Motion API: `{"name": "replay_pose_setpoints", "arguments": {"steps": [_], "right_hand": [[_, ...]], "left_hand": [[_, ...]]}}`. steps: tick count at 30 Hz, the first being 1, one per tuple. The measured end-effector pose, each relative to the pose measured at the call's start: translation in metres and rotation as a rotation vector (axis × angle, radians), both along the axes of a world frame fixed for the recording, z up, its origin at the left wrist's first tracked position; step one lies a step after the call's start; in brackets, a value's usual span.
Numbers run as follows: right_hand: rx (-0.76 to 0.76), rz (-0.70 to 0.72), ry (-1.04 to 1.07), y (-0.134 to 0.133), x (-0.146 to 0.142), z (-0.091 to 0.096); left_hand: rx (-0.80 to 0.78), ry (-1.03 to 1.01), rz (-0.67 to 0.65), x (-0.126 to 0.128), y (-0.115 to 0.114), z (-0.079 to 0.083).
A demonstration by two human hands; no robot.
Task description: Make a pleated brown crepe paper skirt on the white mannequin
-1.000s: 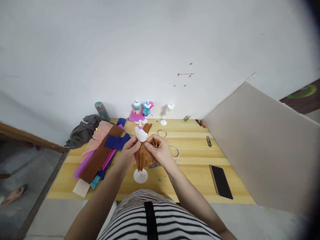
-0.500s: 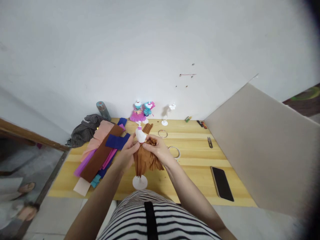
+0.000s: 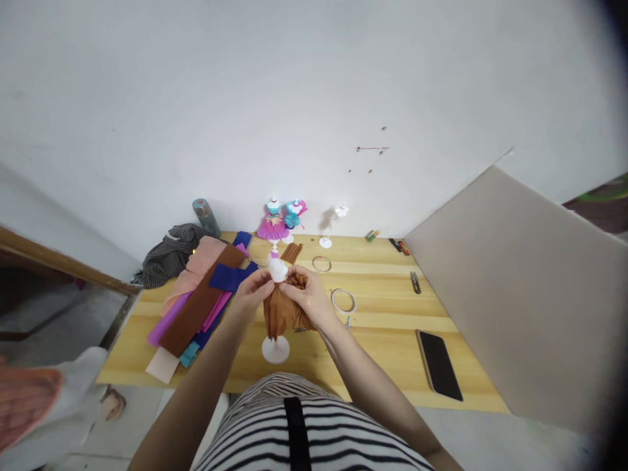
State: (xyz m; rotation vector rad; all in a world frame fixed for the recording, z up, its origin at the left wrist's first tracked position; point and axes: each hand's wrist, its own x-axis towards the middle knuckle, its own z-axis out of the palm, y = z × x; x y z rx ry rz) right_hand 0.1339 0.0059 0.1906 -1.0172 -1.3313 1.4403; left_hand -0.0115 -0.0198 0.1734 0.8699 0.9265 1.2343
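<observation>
A small white mannequin [image 3: 277, 268] on a round white base [image 3: 275, 349] stands near the front of the wooden table [image 3: 373, 327]. Brown crepe paper [image 3: 277, 314] hangs round its waist like a skirt. My left hand [image 3: 252, 292] pinches the paper at the waist on the left side. My right hand [image 3: 304, 296] grips the gathered paper on the right, fingers closed on it.
Coloured paper strips [image 3: 196, 301] and striped cloth [image 3: 169, 258] lie at left. Two dressed mannequins [image 3: 282, 219], a bare stand [image 3: 331, 226], a bottle [image 3: 205, 216], rings [image 3: 343, 299], snips [image 3: 415, 282] and a phone [image 3: 439, 373] are on the table. A grey board [image 3: 515, 288] leans at right. Someone's clothing [image 3: 44, 405] shows at lower left.
Both hands shifted slightly on the brown skirt, gathering it closer round the waist. A person's clothing has come into view at lower left.
</observation>
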Motion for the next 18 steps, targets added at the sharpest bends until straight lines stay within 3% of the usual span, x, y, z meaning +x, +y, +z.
{"name": "replay_pose_setpoints", "arguments": {"steps": [10,15,18], "right_hand": [[0.008,-0.005,-0.017,0.0002,-0.0009,0.0061],[0.007,0.027,-0.009,-0.0017,0.0045,0.0053],[-0.009,-0.024,-0.030,-0.0034,0.0072,0.0054]], "left_hand": [[-0.003,0.016,0.089,0.0032,-0.0015,0.0011],[-0.035,-0.096,0.098,0.0058,-0.0016,0.0018],[-0.056,-0.151,0.099,0.0067,-0.0019,0.0040]]}}
